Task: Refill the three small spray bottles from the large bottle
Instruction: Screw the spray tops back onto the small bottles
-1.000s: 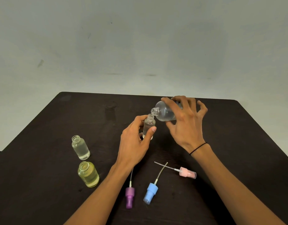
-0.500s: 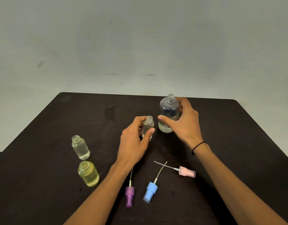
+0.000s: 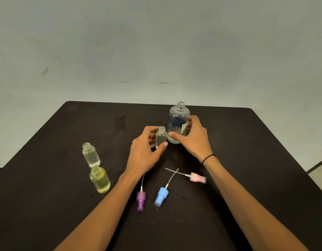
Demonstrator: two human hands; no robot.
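I count three small clear glass bottles (image 3: 161, 137), uncapped; my left hand (image 3: 145, 153) grips the centre one. My right hand (image 3: 193, 140) clasps the large clear bottle (image 3: 178, 122), upright beside it.

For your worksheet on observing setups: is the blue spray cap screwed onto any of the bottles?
No: the blue spray cap lies loose on the table, its tube pointing away.
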